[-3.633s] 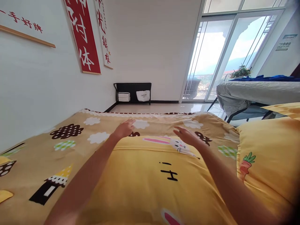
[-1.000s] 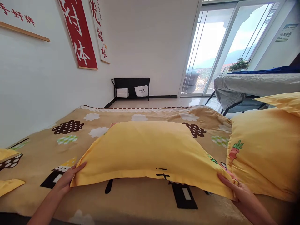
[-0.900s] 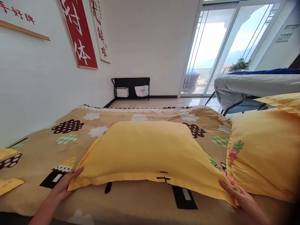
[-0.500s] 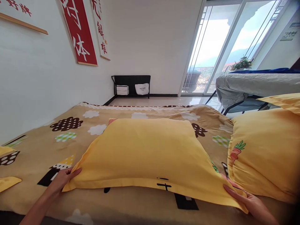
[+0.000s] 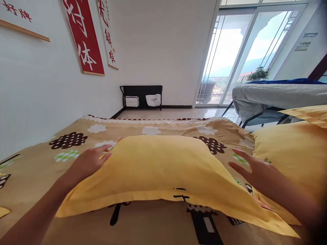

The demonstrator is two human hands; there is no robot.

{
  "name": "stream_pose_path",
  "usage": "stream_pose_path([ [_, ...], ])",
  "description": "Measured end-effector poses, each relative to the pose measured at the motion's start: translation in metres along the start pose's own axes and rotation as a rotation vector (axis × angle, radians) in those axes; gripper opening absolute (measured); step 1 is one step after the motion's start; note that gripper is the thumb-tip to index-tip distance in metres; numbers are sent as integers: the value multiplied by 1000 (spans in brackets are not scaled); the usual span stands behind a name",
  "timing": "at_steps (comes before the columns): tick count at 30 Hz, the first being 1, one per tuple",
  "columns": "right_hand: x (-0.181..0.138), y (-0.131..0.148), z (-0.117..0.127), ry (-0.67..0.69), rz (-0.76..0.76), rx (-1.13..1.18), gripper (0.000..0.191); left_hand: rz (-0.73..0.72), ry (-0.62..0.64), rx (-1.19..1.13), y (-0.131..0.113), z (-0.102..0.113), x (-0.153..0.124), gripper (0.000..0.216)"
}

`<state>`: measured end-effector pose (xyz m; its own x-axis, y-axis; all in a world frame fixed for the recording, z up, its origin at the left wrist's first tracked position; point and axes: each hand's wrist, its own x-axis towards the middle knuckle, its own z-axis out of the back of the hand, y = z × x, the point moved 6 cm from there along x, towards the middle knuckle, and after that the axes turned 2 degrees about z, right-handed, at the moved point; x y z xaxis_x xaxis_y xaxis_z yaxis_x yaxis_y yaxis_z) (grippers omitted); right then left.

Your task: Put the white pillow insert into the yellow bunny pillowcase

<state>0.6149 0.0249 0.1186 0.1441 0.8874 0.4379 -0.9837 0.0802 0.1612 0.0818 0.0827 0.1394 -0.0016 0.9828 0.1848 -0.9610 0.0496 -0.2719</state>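
A yellow pillow point(image 5: 163, 166) with a flat border lies on the patterned tan bedsheet point(image 5: 143, 224), its near corners spread toward me. My left hand point(image 5: 94, 158) is over the pillow's left side, fingers stretched out and apart; whether it touches the cloth I cannot tell. Above the sheet to the pillow's right, my right hand point(image 5: 250, 170) is raised with thumb and fingers spread, holding nothing. Behind my right forearm rests a second yellow pillow point(image 5: 288, 146), partly hidden by the arm.
Beyond the bed a black rack point(image 5: 143, 90) with a white box and a white bag stands against the wall. A grey-covered table point(image 5: 278, 97) is at the back right, near the sliding glass door point(image 5: 235, 58). Scrolls point(image 5: 84, 41) hang on the left wall.
Both hands have let go of the pillow's near corners and moved forward along its sides. The pillow's near corners now lie lower and wider apart in view.
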Motion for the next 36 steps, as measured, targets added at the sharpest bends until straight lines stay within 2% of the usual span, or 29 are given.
stream_pose_path([
  [2, 48, 78, 0, 63, 200, 84, 62, -218, 72, -11, -93, 1, 35, 53],
  [3, 66, 115, -4, 69, 268, 99, 60, -276, 106, 13, -130, -6, 52, 52],
  [5, 90, 170, -25, 64, 310, 97, 52, -346, 126, 76, -180, -34, 82, 54],
  [6, 95, 186, -43, 70, 294, 87, 51, -356, 106, 92, -192, -53, 93, 53],
  [8, 91, 196, -91, 161, 230, 68, 51, -301, 89, 99, -196, -101, 104, 52],
  [10, 72, 190, -141, 275, 173, 55, 52, -246, 124, 94, -184, -151, 100, 53],
  [11, 62, 185, -159, 286, 160, 46, 53, -232, 124, 93, -177, -172, 95, 55],
  [13, 47, 177, -176, 219, 158, 36, 53, -222, 77, 75, -166, -197, 85, 56],
  [15, 43, 170, -175, 159, 179, 48, 54, -221, 47, 36, -161, -204, 80, 57],
  [18, 44, 147, -163, 158, 169, 56, 57, -218, 96, -15, -159, -200, 84, 58],
  [21, 30, 90, -161, 187, 37, 42, 61, -220, 99, -38, -161, -194, 84, 61],
  [24, 4, 26, -159, 206, -52, 31, 63, -243, 37, -31, -168, -195, 73, 65],
  [26, 0, 0, -144, 206, -85, -18, 63, -265, -27, -9, -174, -199, 62, 66],
  [27, 6, -3, -130, 190, -92, -53, 62, -273, -62, 3, -177, -200, 57, 66],
  [29, 29, 18, -97, 105, -59, -111, 59, -279, -118, 27, -180, -201, 48, 65],
  [31, 57, 75, -71, -32, 111, -86, 58, -277, -147, 46, -180, -199, 42, 64],
  [32, 69, 109, -68, -52, 198, -31, 57, -277, -154, 52, -179, -198, 41, 64],
  [33, 76, 145, -73, -24, 302, 40, 55, -279, -158, 57, -178, -197, 40, 62],
  [35, 78, 208, -105, 179, 537, 170, 53, -282, -143, 62, -172, -195, 40, 59],
  [36, 74, 228, -122, 279, 633, 205, 52, -282, -126, 61, -169, -195, 41, 57],
])
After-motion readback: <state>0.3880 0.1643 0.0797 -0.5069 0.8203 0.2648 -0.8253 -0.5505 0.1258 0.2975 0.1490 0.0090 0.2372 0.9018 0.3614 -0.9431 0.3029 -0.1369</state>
